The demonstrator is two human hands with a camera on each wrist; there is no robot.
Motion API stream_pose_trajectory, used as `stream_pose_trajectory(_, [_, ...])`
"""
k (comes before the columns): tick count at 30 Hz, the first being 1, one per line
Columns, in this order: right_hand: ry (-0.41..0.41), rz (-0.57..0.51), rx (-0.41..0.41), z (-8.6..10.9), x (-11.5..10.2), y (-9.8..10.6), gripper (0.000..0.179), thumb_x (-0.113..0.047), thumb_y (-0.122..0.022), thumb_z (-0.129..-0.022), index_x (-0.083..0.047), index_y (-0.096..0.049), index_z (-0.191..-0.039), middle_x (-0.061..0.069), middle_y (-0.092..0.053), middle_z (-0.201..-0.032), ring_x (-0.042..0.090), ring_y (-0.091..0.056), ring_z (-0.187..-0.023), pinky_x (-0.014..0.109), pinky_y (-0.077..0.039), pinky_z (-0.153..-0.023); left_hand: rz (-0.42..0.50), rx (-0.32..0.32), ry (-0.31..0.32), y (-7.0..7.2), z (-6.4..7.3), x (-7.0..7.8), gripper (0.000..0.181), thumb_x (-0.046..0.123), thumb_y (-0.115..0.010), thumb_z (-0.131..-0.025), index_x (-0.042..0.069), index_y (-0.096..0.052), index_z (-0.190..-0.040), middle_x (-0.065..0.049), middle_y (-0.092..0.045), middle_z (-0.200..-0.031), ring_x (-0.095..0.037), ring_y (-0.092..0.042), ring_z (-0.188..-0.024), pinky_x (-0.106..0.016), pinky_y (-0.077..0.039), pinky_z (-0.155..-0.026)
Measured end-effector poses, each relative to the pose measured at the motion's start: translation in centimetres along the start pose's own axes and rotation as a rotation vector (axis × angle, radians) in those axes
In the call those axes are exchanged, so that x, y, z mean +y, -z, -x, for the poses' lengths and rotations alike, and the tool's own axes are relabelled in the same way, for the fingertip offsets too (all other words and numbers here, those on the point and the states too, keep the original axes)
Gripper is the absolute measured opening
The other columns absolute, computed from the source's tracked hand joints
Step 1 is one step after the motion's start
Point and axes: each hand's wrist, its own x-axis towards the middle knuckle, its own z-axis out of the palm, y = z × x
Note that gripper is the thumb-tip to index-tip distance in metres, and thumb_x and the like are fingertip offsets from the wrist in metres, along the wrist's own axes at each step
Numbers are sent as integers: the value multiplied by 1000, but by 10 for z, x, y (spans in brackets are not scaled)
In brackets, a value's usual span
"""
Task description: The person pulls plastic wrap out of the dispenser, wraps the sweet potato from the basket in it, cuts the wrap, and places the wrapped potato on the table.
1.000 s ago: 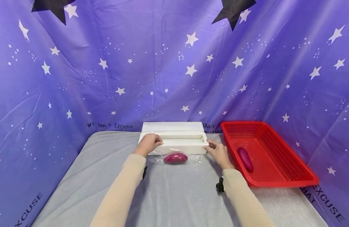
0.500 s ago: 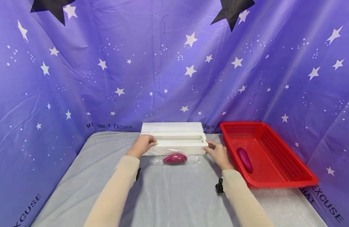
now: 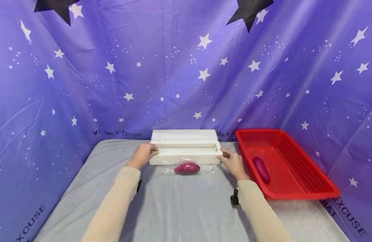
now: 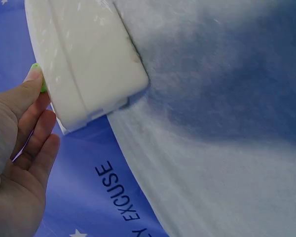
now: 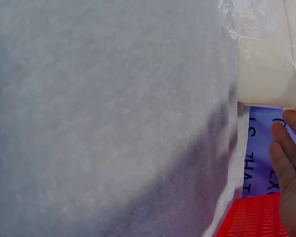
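Observation:
A white cling film dispenser box (image 3: 186,159) stands at the back of the table with its lid (image 3: 184,135) raised. At its left end, my left hand (image 3: 142,155) pinches a small green slider (image 4: 43,86) on the long edge. My right hand (image 3: 233,164) holds the right end of the box between thumb and fingers. Clear film (image 3: 208,168) hangs from the front and lies on the cloth. Over or around a reddish-purple elongated vegetable (image 3: 187,168) the film is spread; whether it goes underneath I cannot tell.
A red perforated plastic basket (image 3: 307,195) stands on the right, near my right forearm. Inside it, against the left side, lies another purple elongated vegetable (image 3: 261,170). Grey cloth (image 3: 186,208) covers the table. A purple star-patterned curtain (image 3: 174,67) surrounds the back and sides.
My left hand has slid left along the box's front edge with the green slider, reaching the left end. The right hand, box and vegetables have stayed in place.

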Motion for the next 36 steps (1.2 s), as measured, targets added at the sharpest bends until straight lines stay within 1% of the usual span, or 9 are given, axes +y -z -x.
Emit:
stream_pose_trajectory(3, [3,0,-2,0,0,1,52,-28,-82,-86,-3,-67,-128,15,-73,-107,31,-70,-103,47,-52,-91,6,19,-13,2,3,-3,8,9,-75,-90,1,-75,-91,-7,-73,-87,-25,-69,-84,-40,-56,-81])
stream_pose_trajectory(8, [5,-1,-6,-1,1,0,51,-28,-82,-86,-4,-67,-129,14,-74,-107,30,-70,-103,46,-52,-92,17,30,-23,2,5,-7,7,7,-75,-89,1,-75,-91,-7,-73,-86,-26,-68,-83,-41,-56,-81])
stream_pose_trajectory(12, [4,1,-5,-1,1,-1,51,-29,-82,-86,-4,-67,-129,14,-74,-107,29,-70,-102,46,-52,-91,15,29,-21,3,6,-11,6,6,-76,-88,1,-75,-91,-8,-72,-88,-27,-68,-85,-42,-55,-82])
stream_pose_trajectory(18, [3,6,4,-1,0,1,50,-28,-82,-86,-5,-68,-128,14,-74,-106,29,-70,-101,46,-53,-89,-7,54,-32,6,9,-22,5,6,-77,-88,3,-77,-92,-8,-73,-90,-30,-68,-89,-44,-54,-85])
stream_pose_trajectory(22, [2,5,3,0,0,2,51,-28,-82,-86,-4,-67,-129,14,-74,-106,29,-70,-101,46,-53,-90,-11,52,-8,8,12,-28,6,9,-77,-88,5,-77,-93,-9,-73,-92,-32,-67,-93,-47,-53,-88])
stream_pose_trajectory(26, [-5,9,6,1,0,1,52,-28,-82,-86,-5,-67,-129,14,-74,-107,30,-70,-102,47,-52,-91,2,54,10,7,14,-27,7,10,-76,-89,5,-77,-94,-10,-73,-94,-33,-65,-94,-48,-51,-88])
stream_pose_trajectory(31, [-36,-23,6,1,1,1,50,-25,-83,-85,-6,-68,-128,13,-74,-106,29,-70,-101,45,-53,-91,61,69,38,7,18,-25,8,9,-76,-89,4,-77,-96,-12,-73,-97,-33,-67,-93,-48,-53,-86])
stream_pose_trajectory(36, [-50,-96,-47,1,0,3,47,-17,-79,-89,-3,-65,-131,16,-72,-113,31,-69,-104,42,-55,-89,129,93,72,6,23,-26,13,8,-75,-90,3,-77,-102,-15,-73,-104,-34,-67,-97,-50,-52,-89])
